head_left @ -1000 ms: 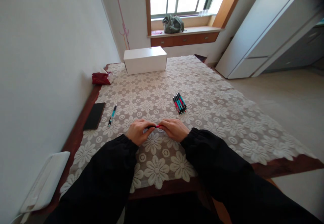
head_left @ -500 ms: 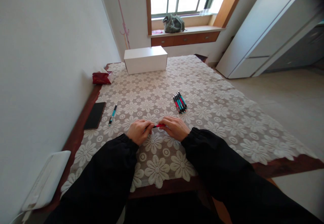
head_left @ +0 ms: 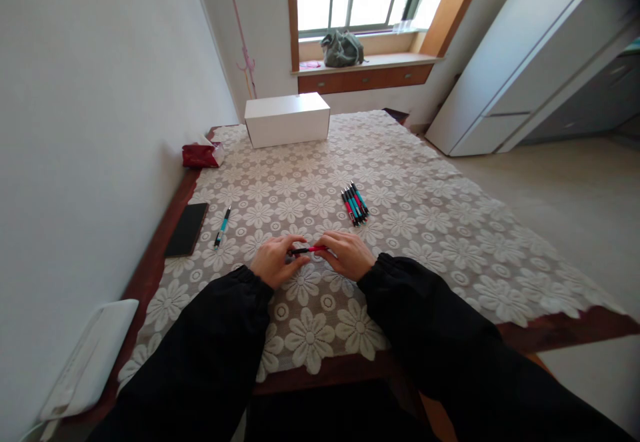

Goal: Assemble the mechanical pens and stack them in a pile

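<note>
Both my hands meet over the lace tablecloth (head_left: 430, 229) near the table's front. My left hand (head_left: 275, 260) and my right hand (head_left: 346, 254) each pinch one end of a red pen (head_left: 307, 250), which lies level between them; its left part is dark. A bundle of several red and teal pens (head_left: 355, 203) lies just beyond my right hand. A single teal pen (head_left: 223, 226) rests apart to the left of my left hand.
A black phone (head_left: 187, 228) lies at the table's left edge, a red tissue pack (head_left: 201, 155) further back. A white box (head_left: 287, 119) stands at the far end. A white device (head_left: 87, 358) sits near the front left corner, by the wall.
My left fingers have loosened slightly, and more of the red pen's dark left part now shows between the hands. Nothing else has moved.
</note>
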{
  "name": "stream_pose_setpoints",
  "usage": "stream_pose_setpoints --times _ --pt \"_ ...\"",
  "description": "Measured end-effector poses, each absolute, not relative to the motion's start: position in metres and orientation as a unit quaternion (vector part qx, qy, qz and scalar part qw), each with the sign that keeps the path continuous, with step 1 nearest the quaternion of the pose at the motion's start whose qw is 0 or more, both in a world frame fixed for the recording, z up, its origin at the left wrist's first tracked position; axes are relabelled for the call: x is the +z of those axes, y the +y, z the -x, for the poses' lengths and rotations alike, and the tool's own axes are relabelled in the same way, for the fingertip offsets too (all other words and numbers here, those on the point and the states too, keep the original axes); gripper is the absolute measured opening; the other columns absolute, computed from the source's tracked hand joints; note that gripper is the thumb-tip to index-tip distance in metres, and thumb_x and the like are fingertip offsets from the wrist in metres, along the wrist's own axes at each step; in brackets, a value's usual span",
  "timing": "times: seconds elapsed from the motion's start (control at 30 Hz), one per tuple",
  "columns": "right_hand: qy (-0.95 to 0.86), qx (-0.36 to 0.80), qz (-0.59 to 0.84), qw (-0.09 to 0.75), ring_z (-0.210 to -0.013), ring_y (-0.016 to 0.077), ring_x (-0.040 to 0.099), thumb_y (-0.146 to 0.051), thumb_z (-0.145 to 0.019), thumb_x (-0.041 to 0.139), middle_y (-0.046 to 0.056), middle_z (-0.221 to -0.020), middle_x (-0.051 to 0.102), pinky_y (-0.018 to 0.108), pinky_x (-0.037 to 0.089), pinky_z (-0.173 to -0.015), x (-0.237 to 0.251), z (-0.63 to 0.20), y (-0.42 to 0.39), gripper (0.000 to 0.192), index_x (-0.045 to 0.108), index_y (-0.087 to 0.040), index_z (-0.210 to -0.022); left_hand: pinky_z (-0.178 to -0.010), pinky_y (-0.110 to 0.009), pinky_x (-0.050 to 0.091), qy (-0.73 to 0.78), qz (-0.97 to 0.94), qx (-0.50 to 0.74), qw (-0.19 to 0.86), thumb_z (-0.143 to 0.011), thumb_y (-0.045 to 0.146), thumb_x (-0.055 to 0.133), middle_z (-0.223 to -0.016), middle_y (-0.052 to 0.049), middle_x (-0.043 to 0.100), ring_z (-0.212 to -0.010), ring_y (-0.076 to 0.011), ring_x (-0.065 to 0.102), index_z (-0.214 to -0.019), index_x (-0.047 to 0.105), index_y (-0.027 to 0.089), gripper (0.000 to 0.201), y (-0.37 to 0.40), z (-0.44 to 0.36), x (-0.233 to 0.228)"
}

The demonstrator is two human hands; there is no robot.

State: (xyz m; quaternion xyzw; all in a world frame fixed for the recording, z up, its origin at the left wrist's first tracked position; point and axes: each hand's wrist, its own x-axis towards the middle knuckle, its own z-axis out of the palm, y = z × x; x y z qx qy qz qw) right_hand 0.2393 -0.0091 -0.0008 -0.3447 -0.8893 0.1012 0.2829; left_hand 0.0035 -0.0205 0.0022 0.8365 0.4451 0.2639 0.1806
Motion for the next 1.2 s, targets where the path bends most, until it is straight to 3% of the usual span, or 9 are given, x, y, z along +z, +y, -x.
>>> stream_pose_setpoints --times 0.17,0.4,0.53,0.8,1.0,1.13,1.2 --pt "-0.889 0.099 0.345 0.284 -0.081 0.0184 0.063 -0.023 -0.101 0.058 0.003 -0.089 0.065 0.028 0.043 -0.073 -0.0026 -0.2395 -0.0092 0.005 0.060 -0.020 -0.097 -0.083 -0.035 0.050 0.429 -0.843 0.278 0.165 -0.098 0.037 0.062 -0.094 -0.003 0.074 -0.089 -0.0221 0.067 -0.101 0.069 0.024 0.015 -0.0185 -0.0020 -0.0003" --pt "-0.892 0.108 0.329 0.290 -0.086 0.0193 0.061 -0.027 -0.103 0.055 0.004 -0.092 0.065 0.029 0.044 -0.076 -0.0045 -0.2395 -0.0071 0.008 0.059 -0.021 -0.099 -0.078 -0.035 0.046 0.406 -0.864 0.251 0.161 -0.107 0.036 0.040 -0.078 -0.002 0.073 -0.078 -0.0204 0.063 -0.082 0.070 0.021 0.042 -0.0183 -0.0016 0.0036" --pt "-0.893 0.103 0.327 0.291 -0.084 0.0199 0.060 -0.031 -0.105 0.052 0.005 -0.089 0.064 0.030 0.044 -0.076 -0.0022 -0.2395 -0.0076 0.016 0.061 -0.020 -0.097 -0.076 -0.035 0.046 0.408 -0.865 0.251 0.148 -0.107 0.036 0.039 -0.078 -0.003 0.073 -0.077 -0.0206 0.063 -0.082 0.071 0.021 0.043 -0.0184 -0.0019 0.0030" --pt "-0.897 0.128 0.347 0.240 -0.080 0.0181 0.064 -0.030 -0.107 0.045 0.005 -0.085 0.067 0.028 0.043 -0.071 -0.0003 -0.2397 -0.0092 0.025 0.066 -0.020 -0.097 -0.082 -0.036 0.053 0.396 -0.853 0.295 0.169 -0.099 0.039 0.060 -0.094 -0.004 0.075 -0.085 -0.0211 0.068 -0.104 0.071 0.023 0.020 -0.0181 -0.0014 -0.0013" --pt "-0.889 0.159 0.373 0.212 -0.084 0.0210 0.066 -0.029 -0.101 0.055 0.006 -0.094 0.070 0.028 0.044 -0.071 -0.0030 -0.2397 -0.0093 0.022 0.055 -0.019 -0.121 -0.084 -0.037 0.056 0.399 -0.851 0.295 0.170 -0.098 0.035 0.062 -0.098 -0.004 0.075 -0.088 -0.0221 0.070 -0.107 0.071 0.024 0.017 -0.0187 -0.0016 0.0010" --pt "-0.891 0.161 0.369 0.209 -0.082 0.0200 0.066 -0.025 -0.101 0.054 0.005 -0.090 0.069 0.027 0.043 -0.071 -0.0033 -0.2401 -0.0081 0.008 0.056 -0.020 -0.106 -0.084 -0.037 0.056 0.396 -0.850 0.300 0.178 -0.097 0.036 0.062 -0.098 -0.004 0.075 -0.090 -0.0221 0.070 -0.106 0.071 0.024 0.017 -0.0183 -0.0016 0.0004" --pt "-0.897 0.153 0.356 0.214 -0.082 0.0193 0.065 -0.026 -0.104 0.048 0.005 -0.088 0.068 0.027 0.042 -0.071 -0.0020 -0.2400 -0.0081 0.012 0.057 -0.020 -0.098 -0.084 -0.036 0.056 0.391 -0.849 0.302 0.186 -0.097 0.036 0.062 -0.099 -0.004 0.075 -0.090 -0.0218 0.070 -0.106 0.071 0.024 0.017 -0.0181 -0.0016 -0.0002"
